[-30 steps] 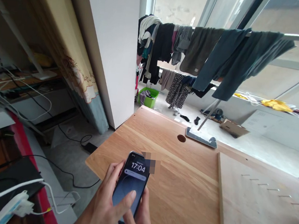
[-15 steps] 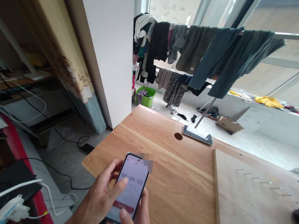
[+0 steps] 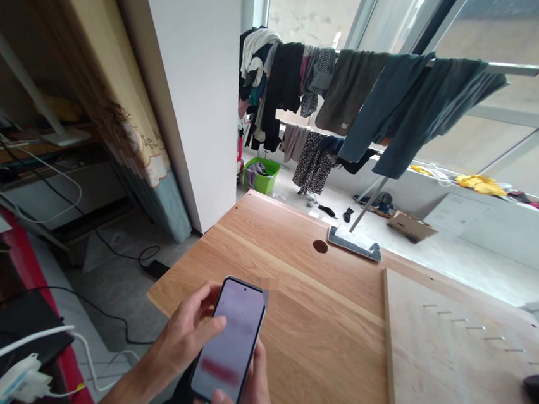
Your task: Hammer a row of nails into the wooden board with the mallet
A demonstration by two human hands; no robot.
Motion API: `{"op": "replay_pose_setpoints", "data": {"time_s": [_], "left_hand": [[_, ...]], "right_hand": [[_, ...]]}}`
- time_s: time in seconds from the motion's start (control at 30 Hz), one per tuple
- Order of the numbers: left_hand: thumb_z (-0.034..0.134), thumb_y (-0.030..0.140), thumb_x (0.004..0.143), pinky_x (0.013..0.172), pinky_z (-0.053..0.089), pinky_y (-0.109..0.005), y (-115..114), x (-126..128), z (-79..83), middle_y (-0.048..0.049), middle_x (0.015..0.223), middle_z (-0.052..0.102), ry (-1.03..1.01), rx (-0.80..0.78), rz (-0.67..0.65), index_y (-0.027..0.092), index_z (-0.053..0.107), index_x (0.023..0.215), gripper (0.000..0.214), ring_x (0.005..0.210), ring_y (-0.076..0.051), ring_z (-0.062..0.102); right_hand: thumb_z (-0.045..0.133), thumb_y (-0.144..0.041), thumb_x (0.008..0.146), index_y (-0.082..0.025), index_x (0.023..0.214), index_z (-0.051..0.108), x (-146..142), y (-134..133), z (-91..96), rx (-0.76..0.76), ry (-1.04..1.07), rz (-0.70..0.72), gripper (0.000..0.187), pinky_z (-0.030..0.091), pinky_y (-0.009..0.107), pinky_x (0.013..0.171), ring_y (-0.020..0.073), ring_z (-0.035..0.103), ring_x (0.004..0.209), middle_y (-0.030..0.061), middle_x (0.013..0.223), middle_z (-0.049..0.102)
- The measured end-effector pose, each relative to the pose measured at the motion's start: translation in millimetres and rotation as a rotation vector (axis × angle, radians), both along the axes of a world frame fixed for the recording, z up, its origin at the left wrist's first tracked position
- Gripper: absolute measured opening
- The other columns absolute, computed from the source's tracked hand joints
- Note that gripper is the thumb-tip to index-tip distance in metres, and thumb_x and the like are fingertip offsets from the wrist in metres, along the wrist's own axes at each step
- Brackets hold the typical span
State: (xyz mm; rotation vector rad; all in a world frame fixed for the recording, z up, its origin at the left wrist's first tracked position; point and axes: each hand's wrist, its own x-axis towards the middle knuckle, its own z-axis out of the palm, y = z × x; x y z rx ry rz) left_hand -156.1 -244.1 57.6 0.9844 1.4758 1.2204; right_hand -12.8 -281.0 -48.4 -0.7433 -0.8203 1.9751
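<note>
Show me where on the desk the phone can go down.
Bare wood on the desk runs from the phone right to the pale board, and back to the hole. It gets crowded at the far edge, by the mop head.

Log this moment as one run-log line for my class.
left hand: curled beside smartphone | right hand: holds smartphone | screen: blurred | below hands: wooden tabletop

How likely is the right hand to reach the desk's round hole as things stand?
Fairly likely: nothing stands between the right hand and the hole, though that hand holds the phone and would have to release it.
</note>
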Motion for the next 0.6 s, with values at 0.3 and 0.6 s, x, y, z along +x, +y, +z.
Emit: {"op": "replay_pose_setpoints", "data": {"time_s": [0.3,0.6], "left_hand": [[0.071,0.038,0.077,0.087,0.053,-0.034,-2,10,-7.1,-0.0119,0.109,0.069,0.044,-0.008,0.063,0.018,0.052,0.116,0.048,0.101,-0.026,0.067],[0.071,0.045,0.077,0.074,0.054,-0.029,5,24,2.3,-0.0038,0.090,0.068,0.236,-0.062,0.156,0.020,0.054,0.104,0.041,0.083,-0.021,0.067]], "right_hand": [[0.075,-0.066,0.071,-0.031,0.151,0.010,0,3,4.8,0.058,0.015,0.027,0.109,0.061,0.037,0.067,0.0285,0.070,0.092,0.0178,0.144,0.047],[0.070,-0.071,0.071,-0.029,0.152,0.012,1,3,6.7,0.088,-0.014,0.064,0.108,0.060,0.040,0.077,0.0322,0.067,0.107,0.0175,0.143,0.049]]}}
